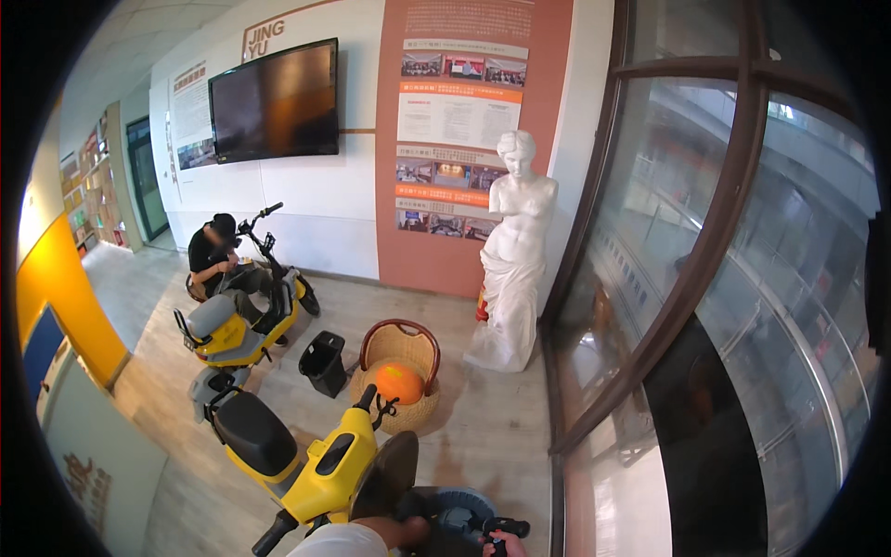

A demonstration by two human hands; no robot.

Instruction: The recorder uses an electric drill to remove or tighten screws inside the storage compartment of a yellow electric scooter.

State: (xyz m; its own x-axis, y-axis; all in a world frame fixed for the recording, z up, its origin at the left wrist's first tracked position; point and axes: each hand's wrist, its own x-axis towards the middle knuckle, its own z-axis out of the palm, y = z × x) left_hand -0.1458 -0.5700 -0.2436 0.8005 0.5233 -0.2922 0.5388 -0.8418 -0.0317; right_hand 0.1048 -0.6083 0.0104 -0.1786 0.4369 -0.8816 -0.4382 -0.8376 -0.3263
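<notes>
At the lower edge, my left hand (409,532) reaches out from a white sleeve beside a dark, blurred thing; its fingers are hidden. My right hand (508,544) is closed around a black handheld tool (510,528), whose exact kind is unclear. Between and beyond my hands sits a round grey-blue tub (478,498) with dark shapes inside. Close on the left stands a yellow electric scooter (330,476) with a black seat and handlebars. A dark brown rounded panel (390,472) at its front is next to my left hand.
A wicker chair (434,350) bears an orange cushion (396,382); a black bin (323,364) stands beside it. A person (217,253) sits at a second yellow scooter (235,337). A white statue (516,251) is near the framed glass (640,241) on the right. A screen (276,102) hangs behind.
</notes>
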